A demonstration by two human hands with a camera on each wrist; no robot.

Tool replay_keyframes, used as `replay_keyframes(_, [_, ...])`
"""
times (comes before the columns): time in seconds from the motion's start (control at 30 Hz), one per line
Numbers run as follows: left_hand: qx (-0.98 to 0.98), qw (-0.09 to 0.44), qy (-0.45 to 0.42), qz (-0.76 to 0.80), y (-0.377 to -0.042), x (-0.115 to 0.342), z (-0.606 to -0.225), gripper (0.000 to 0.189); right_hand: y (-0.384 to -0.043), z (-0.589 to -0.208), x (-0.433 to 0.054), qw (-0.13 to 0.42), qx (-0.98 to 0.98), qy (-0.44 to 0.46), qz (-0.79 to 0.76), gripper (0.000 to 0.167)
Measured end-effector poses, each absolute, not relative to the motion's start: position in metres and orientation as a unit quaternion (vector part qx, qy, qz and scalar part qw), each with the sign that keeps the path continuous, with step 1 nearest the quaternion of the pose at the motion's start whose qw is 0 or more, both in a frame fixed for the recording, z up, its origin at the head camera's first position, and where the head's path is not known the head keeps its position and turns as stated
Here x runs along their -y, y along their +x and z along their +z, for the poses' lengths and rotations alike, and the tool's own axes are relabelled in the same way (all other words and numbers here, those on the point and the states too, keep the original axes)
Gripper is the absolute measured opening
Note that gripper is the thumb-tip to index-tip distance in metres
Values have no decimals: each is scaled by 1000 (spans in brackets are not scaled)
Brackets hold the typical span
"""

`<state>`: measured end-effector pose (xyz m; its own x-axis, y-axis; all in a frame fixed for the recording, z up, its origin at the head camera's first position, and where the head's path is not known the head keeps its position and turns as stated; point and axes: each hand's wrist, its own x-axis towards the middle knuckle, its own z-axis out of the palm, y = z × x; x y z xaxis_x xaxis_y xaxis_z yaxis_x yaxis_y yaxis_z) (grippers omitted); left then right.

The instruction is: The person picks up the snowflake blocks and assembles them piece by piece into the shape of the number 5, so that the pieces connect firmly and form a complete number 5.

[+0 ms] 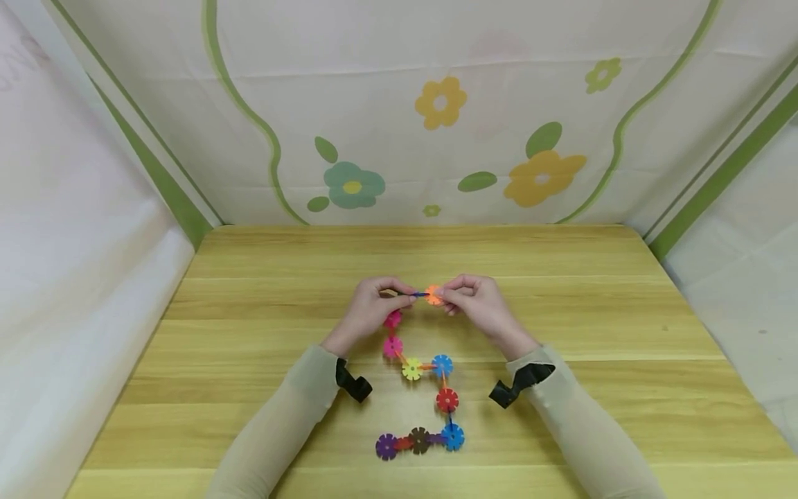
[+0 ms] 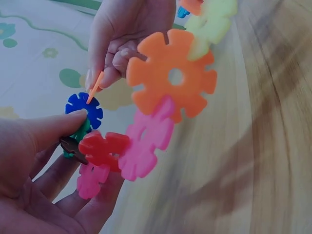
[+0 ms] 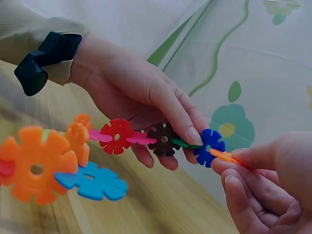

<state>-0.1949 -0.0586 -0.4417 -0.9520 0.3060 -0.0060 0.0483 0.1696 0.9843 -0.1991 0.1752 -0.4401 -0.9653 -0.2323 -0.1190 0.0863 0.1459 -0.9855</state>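
Note:
My left hand (image 1: 368, 308) pinches the end of a chain of slotted plastic snowflake discs. Under its thumb are a green disc (image 3: 184, 143) and a dark blue disc (image 3: 214, 139). Between thumb and finger, my right hand (image 1: 483, 305) holds an orange disc (image 1: 432, 296), whose edge meets the dark blue disc edge-on at a slot. Close behind, a brown disc (image 3: 157, 140), pink disc (image 3: 140, 138) and red disc (image 3: 117, 127) pass by the left fingers. From there the chain runs toward me past a yellow disc (image 1: 412, 369) and a light blue disc (image 1: 442, 365).
The chain bends in a zigzag over the wooden table (image 1: 249, 388), ending at a purple disc (image 1: 386, 447) near the front. Black straps (image 1: 354, 383) hang from both sleeves. White flowered cloth (image 1: 386, 111) stands behind the table and along its sides.

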Motion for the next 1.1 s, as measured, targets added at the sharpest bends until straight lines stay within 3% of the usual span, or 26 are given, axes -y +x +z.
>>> replay_keyframes(0.2, [-757, 112, 118, 633, -196, 59, -441, 16, -200, -443, -177, 117, -748, -62, -650, 24])
replay_keyframes(0.47, [-756, 113, 103, 636, -199, 66, -442, 11, -184, -448, -203, 75, -808, -185, -555, 30])
replay_keyframes(0.77, [-763, 119, 109, 626, -206, 71, -449, 11, -135, -453, -226, 117, -815, -310, -476, 25])
replay_keyframes(1.1, [-770, 122, 109, 617, -212, 74, -451, 11, -103, -452, -217, 43, -819, -440, -364, 39])
